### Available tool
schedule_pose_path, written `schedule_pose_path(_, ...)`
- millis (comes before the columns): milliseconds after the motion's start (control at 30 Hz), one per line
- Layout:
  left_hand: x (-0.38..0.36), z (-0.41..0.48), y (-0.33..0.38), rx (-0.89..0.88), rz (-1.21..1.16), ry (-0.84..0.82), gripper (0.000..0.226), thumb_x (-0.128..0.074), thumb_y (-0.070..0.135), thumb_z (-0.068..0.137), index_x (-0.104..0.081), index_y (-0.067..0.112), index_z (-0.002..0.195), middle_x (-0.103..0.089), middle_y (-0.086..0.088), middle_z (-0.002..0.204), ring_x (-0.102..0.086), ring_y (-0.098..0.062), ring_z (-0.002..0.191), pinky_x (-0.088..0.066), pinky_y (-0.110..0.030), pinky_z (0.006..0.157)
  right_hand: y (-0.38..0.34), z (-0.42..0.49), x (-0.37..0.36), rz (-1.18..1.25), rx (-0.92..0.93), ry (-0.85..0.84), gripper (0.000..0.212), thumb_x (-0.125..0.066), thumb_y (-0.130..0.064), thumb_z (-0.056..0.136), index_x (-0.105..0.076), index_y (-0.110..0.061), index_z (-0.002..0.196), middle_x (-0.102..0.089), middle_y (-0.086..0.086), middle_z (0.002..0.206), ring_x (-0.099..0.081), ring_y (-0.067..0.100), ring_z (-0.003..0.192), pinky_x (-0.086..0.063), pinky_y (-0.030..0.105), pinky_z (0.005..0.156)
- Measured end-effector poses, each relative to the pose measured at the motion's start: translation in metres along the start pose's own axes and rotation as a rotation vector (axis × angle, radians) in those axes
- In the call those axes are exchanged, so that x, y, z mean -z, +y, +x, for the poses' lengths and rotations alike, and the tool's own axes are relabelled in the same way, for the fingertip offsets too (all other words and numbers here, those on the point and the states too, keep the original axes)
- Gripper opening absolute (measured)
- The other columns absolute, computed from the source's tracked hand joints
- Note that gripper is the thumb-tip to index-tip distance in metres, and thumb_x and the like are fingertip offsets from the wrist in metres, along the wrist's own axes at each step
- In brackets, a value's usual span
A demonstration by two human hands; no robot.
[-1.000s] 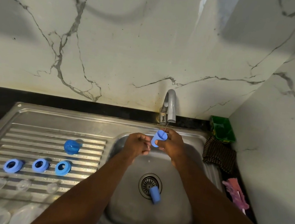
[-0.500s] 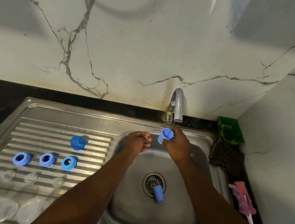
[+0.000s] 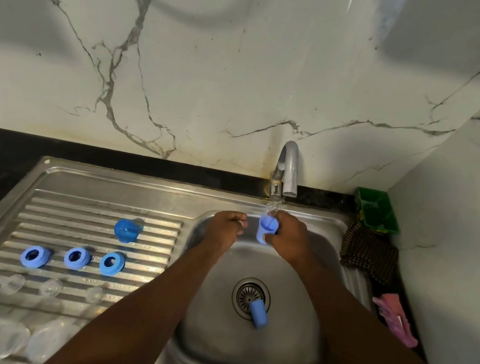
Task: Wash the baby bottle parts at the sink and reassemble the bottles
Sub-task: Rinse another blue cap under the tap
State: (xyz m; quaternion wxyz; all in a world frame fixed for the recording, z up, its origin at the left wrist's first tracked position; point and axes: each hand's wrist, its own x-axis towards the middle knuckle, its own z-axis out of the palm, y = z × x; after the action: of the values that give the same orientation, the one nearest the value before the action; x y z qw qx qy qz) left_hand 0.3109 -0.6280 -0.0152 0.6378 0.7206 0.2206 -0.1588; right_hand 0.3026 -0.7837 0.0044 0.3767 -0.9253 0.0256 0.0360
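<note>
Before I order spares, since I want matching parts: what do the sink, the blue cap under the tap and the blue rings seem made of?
Sink: brushed stainless steel, judging by its grey sheen and pressed ribs. Blue cap in the right hand: probably plastic, opaque, matte, evenly coloured. Blue rings: same opaque look, likely plastic too.

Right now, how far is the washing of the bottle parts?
Set out on the drainboard, seemingly washed: three blue rings, three clear teats, one blue cap. In hand: the right hand holds a second cap under the tap. Left: the cap by the drain, then reassembly.
</note>
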Motion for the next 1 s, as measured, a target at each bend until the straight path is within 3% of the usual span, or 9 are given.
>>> schedule_pose_path(133,-0.001,-0.001,0.001,0.006,-0.033,-0.03,0.02,-0.055,0.008,0.101,-0.067,0.008,0.116,-0.069,-0.009,0.107,-0.066,-0.025,0.1,-0.055,-0.032,0.085,-0.001,-0.003,-0.001,0.083,-0.024,0.109,0.03,-0.074,-0.011,0.083,-0.062,-0.019,0.109,-0.061,-0.011,0.092,-0.058,0.006,0.082,-0.034,0.007,0.064)
schedule_pose_path(233,-0.001,-0.004,-0.002,0.011,-0.041,-0.066,0.017,-0.053,0.01,0.101,-0.065,0.018,0.092,-0.065,-0.004,0.093,-0.061,-0.018,0.083,-0.049,-0.024,0.07,-0.001,-0.004,-0.001,0.036,-0.044,0.023,0.034,-0.075,-0.009,0.081,-0.063,-0.017,0.112,-0.06,-0.008,0.095,-0.059,0.011,0.086,-0.031,0.006,0.062)
schedule_pose_path(300,-0.002,-0.004,-0.003,0.016,-0.027,-0.087,0.019,-0.054,0.011,0.101,-0.062,0.022,0.087,-0.066,-0.004,0.091,-0.061,-0.019,0.084,-0.049,-0.026,0.07,-0.001,-0.003,0.0,0.111,-0.05,0.1,0.035,-0.075,-0.01,0.082,-0.062,-0.018,0.114,-0.061,-0.009,0.096,-0.058,0.006,0.084,-0.034,0.005,0.064)
schedule_pose_path(433,-0.002,-0.007,0.001,0.089,-0.118,-0.135,0.012,-0.053,0.018,0.103,-0.061,0.017,0.095,-0.067,-0.007,0.095,-0.062,-0.02,0.08,-0.052,-0.028,0.067,-0.003,0.001,0.002,0.133,-0.049,0.009,0.032,-0.078,-0.013,0.08,-0.06,-0.02,0.106,-0.063,-0.01,0.092,-0.059,0.007,0.081,-0.037,0.012,0.062)
schedule_pose_path(567,-0.006,-0.01,0.006,0.185,-0.219,-0.292,0.046,-0.049,0.05,0.102,-0.064,0.01,0.116,-0.074,-0.016,0.108,-0.072,-0.033,0.098,-0.061,-0.042,0.083,-0.001,0.001,0.0,0.155,-0.017,0.053,0.033,-0.07,-0.003,0.079,-0.052,-0.021,0.101,-0.061,-0.007,0.086,-0.059,0.013,0.078,-0.043,0.02,0.062)
schedule_pose_path(700,-0.018,-0.005,0.012,0.085,-0.309,-0.293,0.032,-0.06,0.024,0.1,-0.061,0.003,0.124,-0.074,-0.018,0.109,-0.074,-0.029,0.097,-0.062,-0.038,0.077,0.006,-0.005,0.0,0.278,0.054,-0.056,0.035,-0.072,-0.01,0.086,-0.051,-0.019,0.113,-0.063,-0.001,0.101,-0.062,0.013,0.091,-0.05,0.022,0.072)
schedule_pose_path(833,-0.024,0.002,0.011,-0.017,-0.315,-0.253,0.04,-0.075,0.005,0.086,-0.062,0.008,0.124,-0.073,-0.016,0.113,-0.074,-0.029,0.097,-0.061,-0.037,0.078,0.005,-0.003,0.005,0.546,-0.05,-0.025,0.035,-0.064,0.006,0.087,-0.057,-0.013,0.115,-0.063,0.004,0.114,-0.064,0.017,0.098,-0.052,0.014,0.072)
schedule_pose_path(933,-0.026,0.001,0.012,-0.101,-0.273,-0.306,0.038,-0.075,-0.005,0.083,-0.065,0.008,0.117,-0.075,-0.01,0.103,-0.074,-0.025,0.093,-0.061,-0.034,0.078,0.004,0.003,0.007,0.801,-0.264,0.055,0.027,-0.054,0.007,0.09,-0.066,-0.01,0.106,-0.067,0.021,0.116,-0.066,0.038,0.104,-0.058,0.042,0.085)
schedule_pose_path(1000,-0.026,0.0,0.013,-0.181,-0.207,-0.311,0.039,-0.073,-0.012,0.081,-0.067,0.014,0.109,-0.075,-0.005,0.099,-0.073,-0.024,0.093,-0.061,-0.037,0.084,0.006,0.003,0.007,0.873,-0.295,0.018,0.028,-0.048,0.006,0.093,-0.066,0.001,0.115,-0.067,0.027,0.117,-0.065,0.041,0.107,-0.054,0.049,0.095)
